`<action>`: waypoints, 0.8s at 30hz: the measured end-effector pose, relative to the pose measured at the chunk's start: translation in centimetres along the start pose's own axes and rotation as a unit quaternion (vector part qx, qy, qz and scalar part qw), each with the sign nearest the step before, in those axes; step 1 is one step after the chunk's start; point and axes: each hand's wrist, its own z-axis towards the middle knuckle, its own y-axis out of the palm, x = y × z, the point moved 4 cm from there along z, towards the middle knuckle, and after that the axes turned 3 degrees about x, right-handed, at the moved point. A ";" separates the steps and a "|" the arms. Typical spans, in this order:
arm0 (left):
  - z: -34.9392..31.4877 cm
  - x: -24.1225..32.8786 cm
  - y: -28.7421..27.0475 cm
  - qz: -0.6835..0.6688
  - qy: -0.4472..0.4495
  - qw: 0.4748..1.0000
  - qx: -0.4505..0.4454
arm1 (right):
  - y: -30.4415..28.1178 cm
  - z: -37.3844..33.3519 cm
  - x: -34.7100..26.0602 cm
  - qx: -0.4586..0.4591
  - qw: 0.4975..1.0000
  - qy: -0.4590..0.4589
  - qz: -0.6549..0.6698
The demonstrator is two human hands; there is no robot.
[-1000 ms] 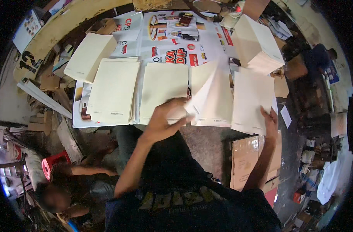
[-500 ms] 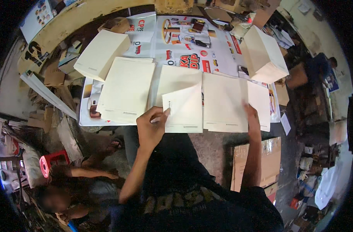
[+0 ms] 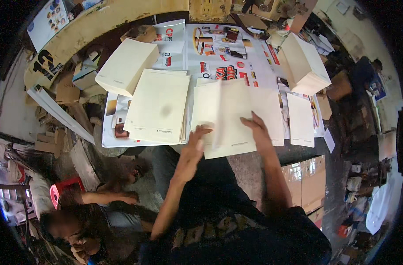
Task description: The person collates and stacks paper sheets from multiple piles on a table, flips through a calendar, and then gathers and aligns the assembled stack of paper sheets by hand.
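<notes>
Cream paper sheets [image 3: 236, 101] lie before me at the table's near edge, one with its left part bent up and blurred. At that raised edge my left hand [image 3: 193, 152] has its fingers curled around the paper. My right hand [image 3: 258, 132] rests over the sheet's right half, thumb and fingers apart. Left of them is a stack of cream sheets [image 3: 159, 104] with small print along the bottom. A narrower pile of sheets [image 3: 301, 119] sits to the right.
Tall blocks of cream paper stand at the table's far left [image 3: 128, 62] and far right [image 3: 303, 62]. A printed banner [image 3: 206, 53] covers the table. Cardboard boxes [image 3: 305, 183] are on the floor at right. Another person [image 3: 104, 212] sits low at left, near a red stool [image 3: 67, 190].
My right hand has moved left from the right-hand pile, and a sheet now overlaps the middle one. My left hand has shifted slightly right. The narrow right pile lies uncovered.
</notes>
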 end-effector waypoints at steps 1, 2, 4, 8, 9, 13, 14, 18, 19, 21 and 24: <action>0.1 0.0 0.4 0.001 0.002 1.000 -0.001 | 0.6 0.5 0.7 0.008 1.000 0.011 0.023; 0.1 0.0 0.9 0.126 0.030 0.991 -0.021 | 0.7 0.7 0.9 0.008 1.000 0.009 0.024; 0.0 0.1 1.2 0.245 0.055 0.967 -0.049 | 2.2 0.5 0.7 -0.132 0.918 0.078 0.365; 0.3 1.0 0.2 0.206 0.038 0.978 -0.011 | 2.2 -1.5 -1.5 -0.135 0.980 -0.144 -0.031; 0.6 2.2 -0.2 0.241 0.082 0.963 0.089 | 1.7 -2.0 -2.1 -0.100 0.975 -0.195 -0.026; 2.2 4.4 -0.2 0.100 -0.035 0.967 0.233 | 1.0 -5.5 -8.0 -0.096 0.976 -0.191 0.046; 3.1 3.7 -0.3 0.064 -0.048 0.983 0.163 | 0.6 -6.2 -8.6 -0.088 0.976 -0.197 0.031; 4.9 4.1 -5.5 0.175 0.093 0.945 0.260 | 0.7 -7.7 -8.7 -0.139 0.973 -0.160 -0.090; 4.4 5.3 -7.4 0.221 0.057 0.943 0.244 | -0.3 -7.5 -8.6 -0.117 0.969 -0.188 -0.106; 3.9 3.0 -15.8 0.327 0.158 0.891 0.271 | -3.1 -5.4 -6.8 -0.094 0.941 -0.282 -0.159; 3.3 2.0 -18.4 0.476 0.135 0.815 0.303 | -12.7 -3.1 -4.3 0.121 0.919 -0.318 -0.197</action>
